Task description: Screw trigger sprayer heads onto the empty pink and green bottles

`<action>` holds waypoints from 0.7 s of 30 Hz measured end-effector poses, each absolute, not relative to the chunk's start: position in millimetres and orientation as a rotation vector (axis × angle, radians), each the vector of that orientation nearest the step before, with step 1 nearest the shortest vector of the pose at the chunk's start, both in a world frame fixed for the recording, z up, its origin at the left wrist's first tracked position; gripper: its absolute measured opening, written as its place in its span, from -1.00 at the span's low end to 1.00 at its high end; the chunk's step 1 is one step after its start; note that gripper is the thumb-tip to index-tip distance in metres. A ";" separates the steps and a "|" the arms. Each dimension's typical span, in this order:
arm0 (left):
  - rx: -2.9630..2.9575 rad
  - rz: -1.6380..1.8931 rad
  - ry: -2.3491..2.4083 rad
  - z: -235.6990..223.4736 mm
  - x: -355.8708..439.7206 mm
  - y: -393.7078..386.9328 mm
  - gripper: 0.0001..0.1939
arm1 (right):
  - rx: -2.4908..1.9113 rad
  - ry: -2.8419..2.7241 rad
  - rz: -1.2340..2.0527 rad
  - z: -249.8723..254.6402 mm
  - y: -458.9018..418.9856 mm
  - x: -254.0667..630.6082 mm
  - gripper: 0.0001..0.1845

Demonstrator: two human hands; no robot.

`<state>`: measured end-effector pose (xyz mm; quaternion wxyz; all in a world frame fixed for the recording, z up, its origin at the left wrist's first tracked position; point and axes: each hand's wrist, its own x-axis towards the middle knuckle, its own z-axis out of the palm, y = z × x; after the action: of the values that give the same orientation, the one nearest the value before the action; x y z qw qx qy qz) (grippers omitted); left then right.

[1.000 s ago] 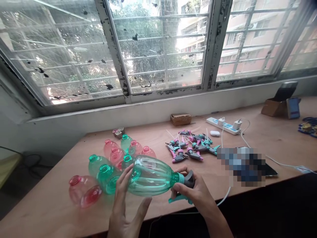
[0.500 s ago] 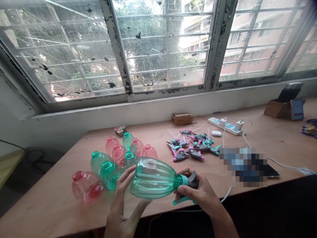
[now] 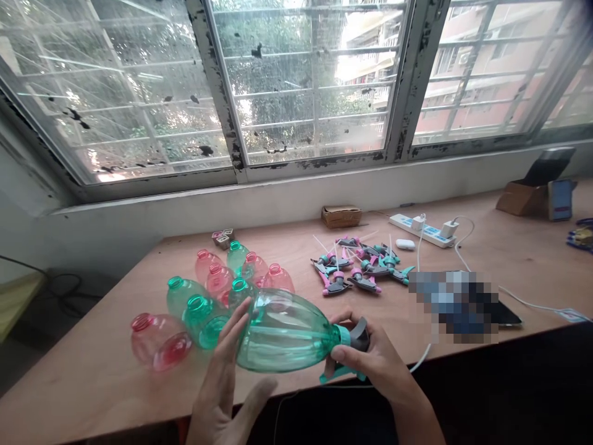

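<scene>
A clear green spray bottle (image 3: 287, 334) lies sideways in the air above the table's front edge, its base toward the left. My right hand (image 3: 365, 355) is closed around its neck and the grey and teal spray head (image 3: 359, 335). By the base, my left hand (image 3: 227, 377) is open, thumb spread away from the fingers. Its fingertips are beside the base; whether they touch it I cannot tell. Just beyond my left hand stand several open-necked bottles, green (image 3: 204, 321) and pink (image 3: 160, 340).
Several loose spray heads (image 3: 364, 283) with thin tubes lie in a pile on the wooden table (image 3: 97, 371). Behind them are a small cardboard box (image 3: 341, 216), a white case (image 3: 405, 245) and a power strip (image 3: 424, 232) with cables. A blurred flat item lies at right.
My left hand has shifted slightly left and down, its thumb farther from the bottle. The bottle's base has tilted slightly toward me. The right hand keeps its hold. The view has shifted a little.
</scene>
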<state>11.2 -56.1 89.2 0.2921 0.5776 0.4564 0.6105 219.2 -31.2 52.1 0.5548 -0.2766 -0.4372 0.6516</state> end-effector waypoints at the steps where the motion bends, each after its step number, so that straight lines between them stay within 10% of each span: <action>1: 1.522 1.614 1.207 88.4 12.1 -55.5 -0.39 | -0.677 -1.041 1.544 52.4 -31.6 219.5 -0.60; 8: 1.545 1.660 1.242 90.4 15.5 -45.4 -0.58 | -0.658 -1.028 1.561 50.9 -28.3 221.2 -0.58; 16: 1.498 1.683 1.021 89.1 16.9 -48.5 -0.26 | -0.692 -1.048 1.622 50.4 -30.9 225.3 -0.62; 21: 1.447 1.850 1.062 93.5 19.3 -44.3 -0.66 | -0.623 -1.033 1.628 54.6 -32.6 216.6 -0.61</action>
<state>19.3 -44.3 93.5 0.2785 0.5391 0.3958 0.6893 216.6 -32.6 54.6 0.5290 -0.2607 -0.4327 0.6819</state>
